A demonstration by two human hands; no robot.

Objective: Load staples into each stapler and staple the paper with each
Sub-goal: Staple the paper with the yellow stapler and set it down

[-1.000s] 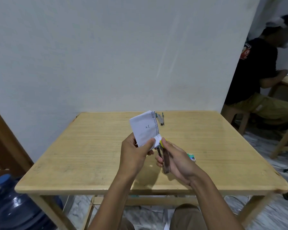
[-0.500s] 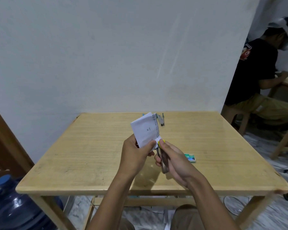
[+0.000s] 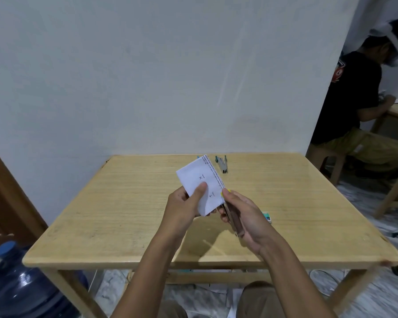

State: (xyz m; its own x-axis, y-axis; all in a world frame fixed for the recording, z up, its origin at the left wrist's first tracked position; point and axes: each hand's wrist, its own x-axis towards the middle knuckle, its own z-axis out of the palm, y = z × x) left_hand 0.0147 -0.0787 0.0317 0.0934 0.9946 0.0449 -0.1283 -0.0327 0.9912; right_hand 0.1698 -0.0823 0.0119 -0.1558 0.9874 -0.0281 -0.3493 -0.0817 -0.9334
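Head view looks down on two bare forearms that rise from the lower edge and meet above the near middle of a pale wooden square table (image 3: 124, 203). The left hand (image 3: 184, 207) holds a folded white sheet of paper with small print along one edge (image 3: 200, 177) up off the tabletop. Its thumb (image 3: 201, 188) is pressed flat on the sheet's front face and the other fingers are curled behind it, so the sheet is pinched and tilts up and away from the person.

The right hand (image 3: 246, 214) is turned with its palm toward the left hand and is wrapped round a slim metal stapler with a yellow front tip (image 3: 234, 220). The stapler runs along the palm from the heel of the hand toward the fingertips. The fingertips curl in under its front end, and one finger lies along the top near the yellow tip. That tip meets the lower right edge of the paper. Whether the sheet sits inside the stapler's mouth cannot be told.

A second, grey stapler with teal trim (image 3: 222, 165) lies near the far edge of the table, well apart from the hands. A small green and white staple box (image 3: 267, 217) rests on the table just beyond the right hand. A blue water jug (image 3: 16, 290) stands on the floor at the left. Another person in a black shirt (image 3: 349, 99) sits at a separate table on the right.
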